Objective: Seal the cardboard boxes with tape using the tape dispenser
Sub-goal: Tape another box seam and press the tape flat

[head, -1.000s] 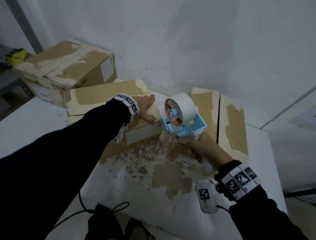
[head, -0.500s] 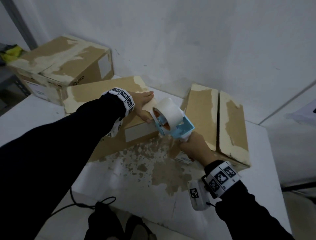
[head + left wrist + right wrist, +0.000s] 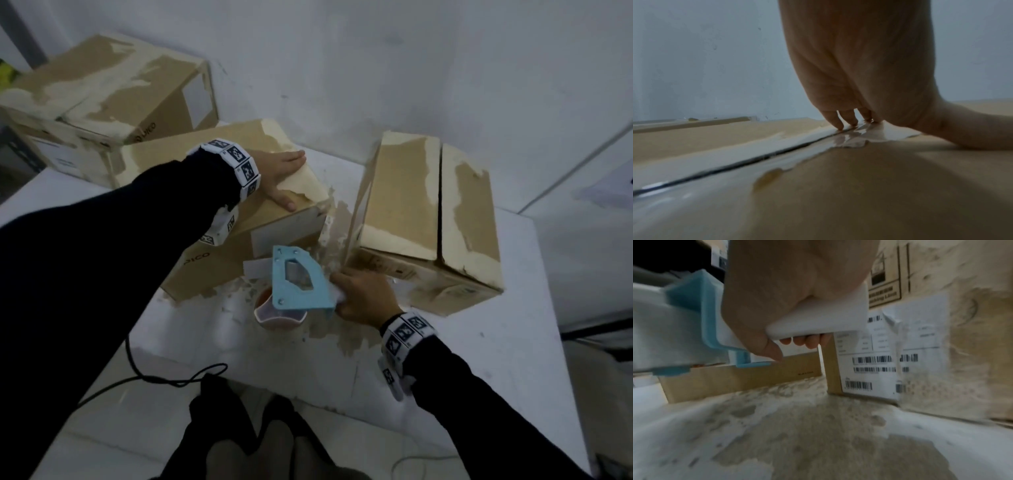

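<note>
My left hand [image 3: 279, 174] lies flat, fingers straight, on the top of the middle cardboard box [image 3: 219, 260]; in the left wrist view the fingertips [image 3: 838, 123] press beside the taped centre seam [image 3: 748, 164]. My right hand [image 3: 363, 298] grips the white handle [image 3: 818, 318] of the light-blue tape dispenser [image 3: 298, 284], which is tipped on its side low over the table in front of that box. Its tape roll [image 3: 279, 313] hangs underneath. A second box [image 3: 428, 219] with flaps closed stands to the right of the dispenser.
A third box [image 3: 109, 96] stands at the back left against the white wall. The white table [image 3: 496, 359] has a patch of torn brown residue in front of the boxes. A black cable [image 3: 164, 377] hangs at the near edge. Shipping labels [image 3: 890, 356] cover the right box's near side.
My right hand has brought the dispenser down from the middle box's top edge to just above the table, turning it onto its side. The left hand has stayed flat on the box.
</note>
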